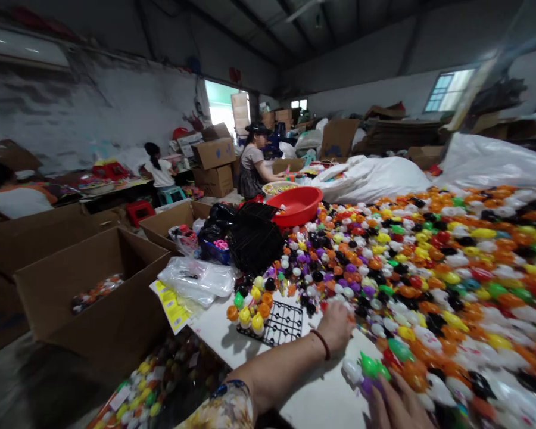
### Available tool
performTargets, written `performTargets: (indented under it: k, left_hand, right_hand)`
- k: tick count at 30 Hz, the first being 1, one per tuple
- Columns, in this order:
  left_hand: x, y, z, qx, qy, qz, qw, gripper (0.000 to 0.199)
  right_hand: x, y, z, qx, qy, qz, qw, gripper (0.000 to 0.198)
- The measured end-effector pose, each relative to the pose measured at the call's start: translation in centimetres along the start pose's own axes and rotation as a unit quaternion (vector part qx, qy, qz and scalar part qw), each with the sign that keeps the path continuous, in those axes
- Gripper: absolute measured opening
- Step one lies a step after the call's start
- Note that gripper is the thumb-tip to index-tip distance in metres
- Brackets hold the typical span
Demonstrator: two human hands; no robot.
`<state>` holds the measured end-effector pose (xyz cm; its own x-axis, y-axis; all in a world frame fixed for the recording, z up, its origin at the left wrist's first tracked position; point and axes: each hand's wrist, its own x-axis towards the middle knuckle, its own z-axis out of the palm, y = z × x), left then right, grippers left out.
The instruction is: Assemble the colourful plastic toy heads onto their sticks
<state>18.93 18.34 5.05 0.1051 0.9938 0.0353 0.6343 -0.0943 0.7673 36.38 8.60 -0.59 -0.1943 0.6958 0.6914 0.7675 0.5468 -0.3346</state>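
Note:
My left hand [337, 328], with a dark red bracelet at the wrist, reaches into the near edge of a large heap of small plastic toys [411, 262]. Its fingers are turned away and largely hidden, so any grip cannot be seen. At lower right, my right hand [399, 405] has its fingers stretched out and apart, beside a purple toy [368, 384], a green toy [373, 364] and a white toy [352, 372]. Left of my forearm lies a black plastic grid [286, 325]. Several yellow and orange toys [245, 316] stand on its left part.
A red basin [297, 205] stands behind the heap. Clear plastic bags [199, 277] and a yellow printed sheet [172, 304] lie at the table's left edge. An open carton [93, 286] is further left. A co-worker [254, 161] and other people sit beyond.

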Motion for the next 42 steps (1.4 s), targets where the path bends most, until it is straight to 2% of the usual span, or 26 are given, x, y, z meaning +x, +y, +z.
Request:
performTargets:
  k: [2,3,6,8,10,12,14,17,19,21,25,28,31,35,38,42]
  left_hand:
    - [-1.2,0.2,-0.5,-0.159,0.059,-0.059,0.984,0.006]
    - [-1.9,0.3,-0.8,-0.252,0.076,-0.086,0.961,0.007]
    - [-3.3,-0.2,-2.1,-0.49,0.049,-0.146,0.858,0.022]
    - [-4.0,-0.8,-3.0,-0.525,0.015,-0.172,0.833,0.029]
    - [-4.8,-1.4,-3.7,-0.58,-0.01,-0.211,0.786,0.032]
    - [-6.0,-1.5,-4.1,-0.597,-0.035,-0.222,0.77,0.033]
    - [-7.3,-1.3,-4.3,-0.578,-0.072,-0.206,0.786,0.033]
    - [-8.9,-0.6,-4.2,-0.514,-0.151,-0.138,0.833,0.035]
    - [-9.0,-0.3,-4.2,-0.464,-0.176,-0.093,0.863,0.039]
    - [-8.2,-0.3,-4.3,-0.423,-0.144,-0.074,0.892,0.039]
    - [-4.3,-0.7,-4.6,-0.313,0.006,-0.059,0.948,0.02]
    - [-0.2,-0.3,-4.7,-0.241,0.092,-0.038,0.965,0.001]
    - [3.8,0.9,-4.4,-0.166,0.153,0.009,0.974,0.009]
    - [7.9,2.5,-4.0,-0.082,0.199,0.053,0.975,0.023]
    - [9.6,3.2,-3.8,-0.042,0.222,0.061,0.972,0.031]
    - [10.7,4.4,-3.0,0.004,0.198,0.1,0.975,0.029]
  right_hand:
    - [0.8,-2.4,-0.2,-0.009,0.016,0.007,1.0,0.032]
    - [1.2,-3.4,-0.3,-0.015,0.023,0.016,0.999,0.031]
    - [2.3,-5.3,-0.3,-0.02,0.005,0.03,0.999,0.03]
    - [2.6,-5.8,-0.3,-0.018,-0.019,0.054,0.998,0.031]
    - [2.8,-6.3,-0.3,-0.012,-0.038,0.069,0.997,0.031]
    - [3.1,-6.8,-0.2,-0.009,-0.05,0.064,0.997,0.033]
    - [3.3,-7.1,0.0,-0.017,-0.059,0.045,0.997,0.038]
    - [3.5,-7.0,0.5,-0.031,-0.074,0.014,0.997,0.045]
    - [3.4,-6.7,0.8,-0.024,-0.083,0.01,0.996,0.049]
    - [3.1,-6.5,0.8,-0.009,-0.088,0.03,0.996,0.053]
    - [2.4,-7.0,0.2,0.019,-0.075,0.095,0.992,0.057]
    - [1.9,-8.0,-0.3,0.04,-0.076,0.123,0.989,0.056]
    - [1.4,-8.7,-0.8,0.055,-0.084,0.111,0.989,0.053]
    - [0.5,-8.9,-1.6,0.065,-0.078,0.102,0.99,0.049]
    - [-0.4,-8.7,-2.4,0.074,-0.078,0.116,0.987,0.049]
    - [-1.7,-8.3,-3.3,0.091,-0.076,0.15,0.981,0.051]
